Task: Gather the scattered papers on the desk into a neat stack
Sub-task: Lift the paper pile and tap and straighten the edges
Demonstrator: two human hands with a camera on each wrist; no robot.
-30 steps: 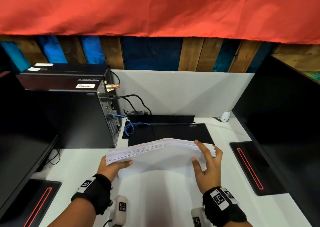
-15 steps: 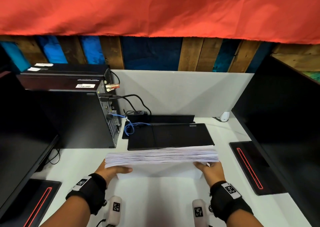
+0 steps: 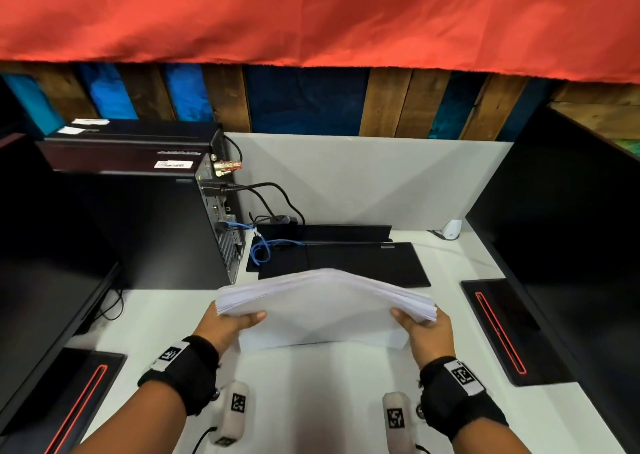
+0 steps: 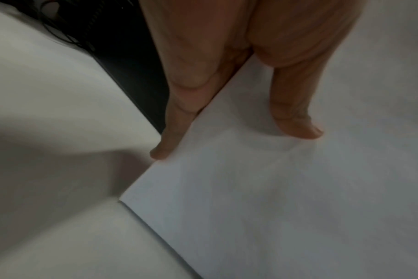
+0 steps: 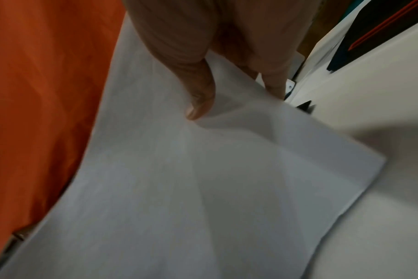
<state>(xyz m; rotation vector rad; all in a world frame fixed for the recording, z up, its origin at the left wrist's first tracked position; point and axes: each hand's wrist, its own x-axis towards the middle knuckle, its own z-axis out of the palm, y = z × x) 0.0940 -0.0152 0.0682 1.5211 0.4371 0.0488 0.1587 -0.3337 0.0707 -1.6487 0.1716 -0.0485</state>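
A thick stack of white papers (image 3: 323, 301) stands tilted on its lower long edge on the white desk (image 3: 311, 401), its top edge bowed upward in the middle. My left hand (image 3: 235, 322) grips the stack's left end, thumb on the near face. My right hand (image 3: 420, 327) grips the right end the same way. In the left wrist view the papers (image 4: 274, 188) lie under my thumb, with fingers behind the edge. In the right wrist view my thumb presses the near sheet of the papers (image 5: 203, 179) and dents it.
A black computer tower (image 3: 138, 218) with cables stands at the left. A closed black laptop (image 3: 346, 263) lies just behind the stack. Dark monitors (image 3: 571, 228) flank both sides, with red-striped bases (image 3: 502, 329) on the desk. A red cloth (image 3: 311, 13) hangs overhead.
Half a second ago the stack stood upright with a flat top edge. Now it leans and its top bows up in the middle as both hands press its ends inward.
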